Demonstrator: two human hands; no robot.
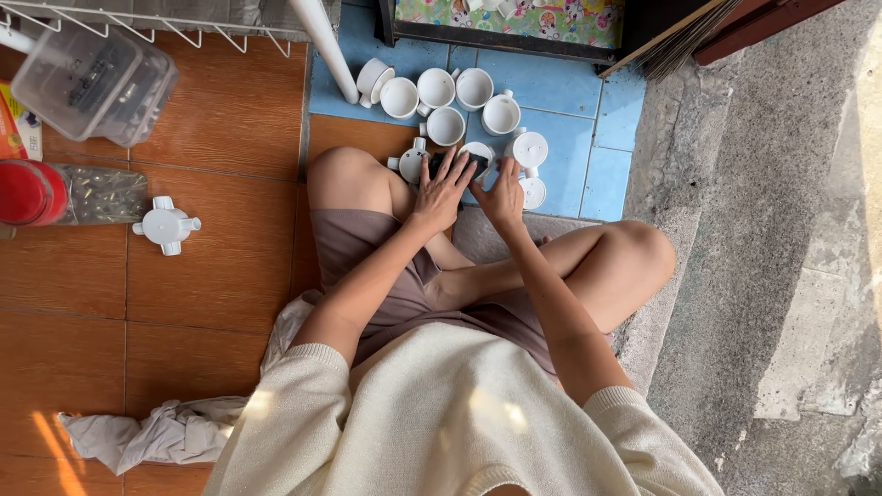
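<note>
1. Both hands, left hand (441, 195) and right hand (503, 197), side by side on a white round plastic junction box (477, 156), before the crossed legs.
2. Beyond it, a cluster of white round plastic fittings (441, 96) on the floor.
3. Far left, another white four-outlet plastic fitting (166, 224), alone, below a clear plastic lidded container (92, 83).
4. Lower left, a crumpled white cloth (156, 432) beside the hip.

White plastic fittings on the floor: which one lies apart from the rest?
The fitting on the brown tiles at the left, beside the red-lidded jar. It lies alone; the others cluster ahead of the person's knees on the blue tiles.
</note>
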